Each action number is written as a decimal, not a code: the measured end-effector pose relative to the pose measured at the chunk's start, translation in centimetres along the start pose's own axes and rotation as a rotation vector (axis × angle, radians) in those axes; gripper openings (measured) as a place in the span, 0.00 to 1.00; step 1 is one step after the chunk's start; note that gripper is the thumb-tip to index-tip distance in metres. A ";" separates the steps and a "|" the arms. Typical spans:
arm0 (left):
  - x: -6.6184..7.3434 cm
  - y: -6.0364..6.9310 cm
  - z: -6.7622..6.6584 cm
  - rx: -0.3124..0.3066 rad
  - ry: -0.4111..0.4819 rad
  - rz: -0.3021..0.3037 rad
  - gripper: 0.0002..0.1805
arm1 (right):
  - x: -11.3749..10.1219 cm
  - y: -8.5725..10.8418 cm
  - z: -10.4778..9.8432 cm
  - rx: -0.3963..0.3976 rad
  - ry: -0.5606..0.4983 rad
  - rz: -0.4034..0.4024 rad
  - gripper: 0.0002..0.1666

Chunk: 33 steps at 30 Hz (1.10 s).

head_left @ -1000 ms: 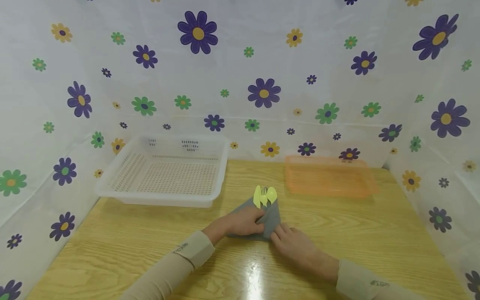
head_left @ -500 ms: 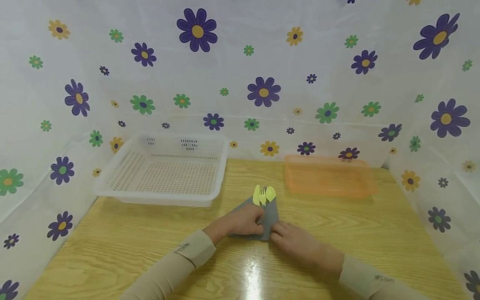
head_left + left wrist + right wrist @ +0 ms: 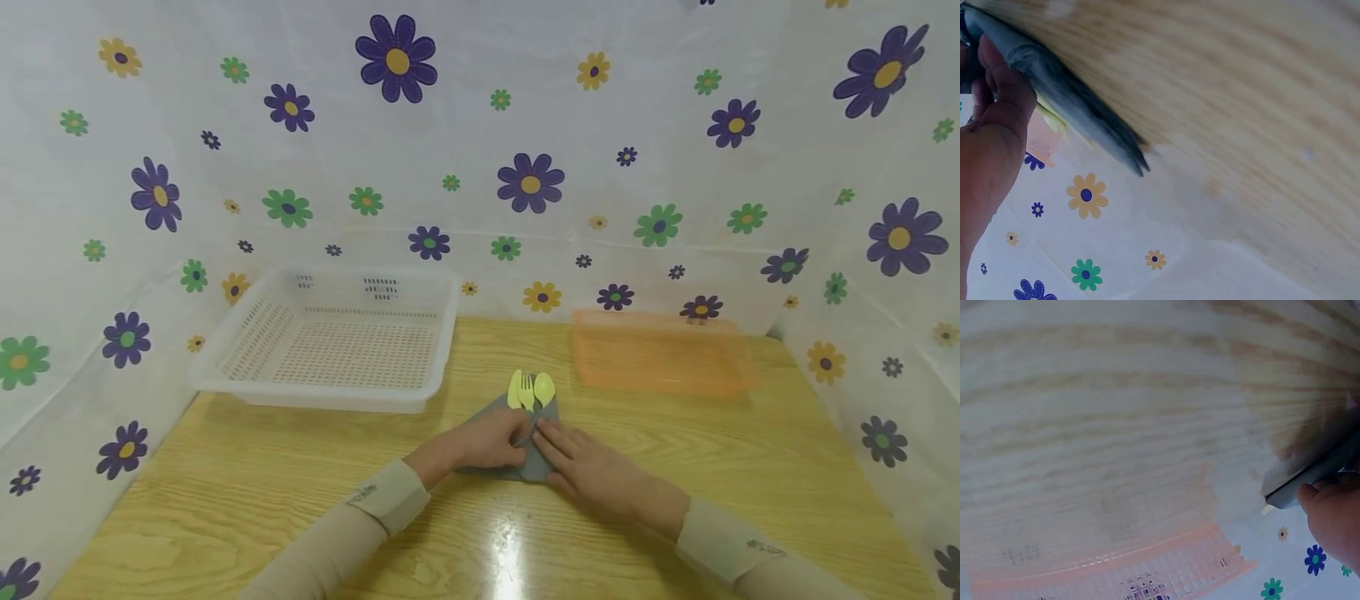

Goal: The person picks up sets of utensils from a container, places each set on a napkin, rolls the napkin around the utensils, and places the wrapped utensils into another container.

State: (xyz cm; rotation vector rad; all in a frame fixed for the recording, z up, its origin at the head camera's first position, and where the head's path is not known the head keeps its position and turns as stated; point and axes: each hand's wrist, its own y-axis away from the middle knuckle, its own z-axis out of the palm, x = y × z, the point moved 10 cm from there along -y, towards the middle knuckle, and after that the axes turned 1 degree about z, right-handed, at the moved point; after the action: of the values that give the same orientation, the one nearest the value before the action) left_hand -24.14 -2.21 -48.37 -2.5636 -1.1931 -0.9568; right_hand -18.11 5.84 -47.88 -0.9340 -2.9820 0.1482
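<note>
A grey cloth napkin (image 3: 537,468) lies folded on the wooden table, its right side brought over the cutlery handles. From its top stick the yellow heads of a knife (image 3: 514,390), a fork (image 3: 527,392) and a spoon (image 3: 544,388), side by side. My left hand (image 3: 487,439) holds the napkin down over the handles with curled fingers. My right hand (image 3: 596,473) presses the folded right part flat, its fingers straight. In the left wrist view the napkin (image 3: 1079,100) shows edge-on by the fingers. The right wrist view shows the napkin (image 3: 1310,478) beneath the hand.
A white perforated basket (image 3: 330,398) stands at the back left. An orange basket (image 3: 660,379) stands at the back right. A flowered white sheet (image 3: 465,125) hangs behind and at both sides of the wooden table (image 3: 300,467).
My right hand has moved from the napkin's lower right edge up and left onto the folded part, its fingers straightening. The fold now lies flatter. My left hand stays in place.
</note>
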 end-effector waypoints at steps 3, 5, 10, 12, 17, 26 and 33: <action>0.4 0.3 -0.2 0.016 -0.049 0.016 0.13 | 0.3 0.0 0.9 -0.074 -0.004 0.033 0.34; 0.9 0.6 -0.3 0.025 -0.104 0.043 0.15 | 0.3 0.0 1.1 -0.094 -0.007 0.041 0.35; 1.1 1.1 -0.6 0.051 -0.099 0.066 0.17 | 0.4 0.0 1.0 -0.088 -0.052 0.051 0.35; 0.4 1.1 -0.5 0.041 -0.028 0.039 0.16 | 0.6 -0.1 0.8 -0.069 -0.071 0.054 0.33; -0.9 1.0 0.2 -0.005 0.110 -0.020 0.16 | 1.1 -0.6 0.1 0.006 -0.037 0.045 0.31; -0.8 1.0 0.3 -0.020 0.140 -0.025 0.15 | 1.7 -0.6 1.1 -0.063 0.000 0.067 0.36; -0.8 1.1 0.2 -0.023 0.115 -0.028 0.11 | 1.8 -0.8 1.3 -0.125 -0.018 0.084 0.36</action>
State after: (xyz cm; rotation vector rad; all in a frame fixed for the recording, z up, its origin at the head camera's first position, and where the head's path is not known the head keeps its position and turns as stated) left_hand -23.56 -3.36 -48.86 -2.4774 -1.1966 -1.1144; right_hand -20.10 6.07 -49.17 -1.0766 -2.9991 -0.0298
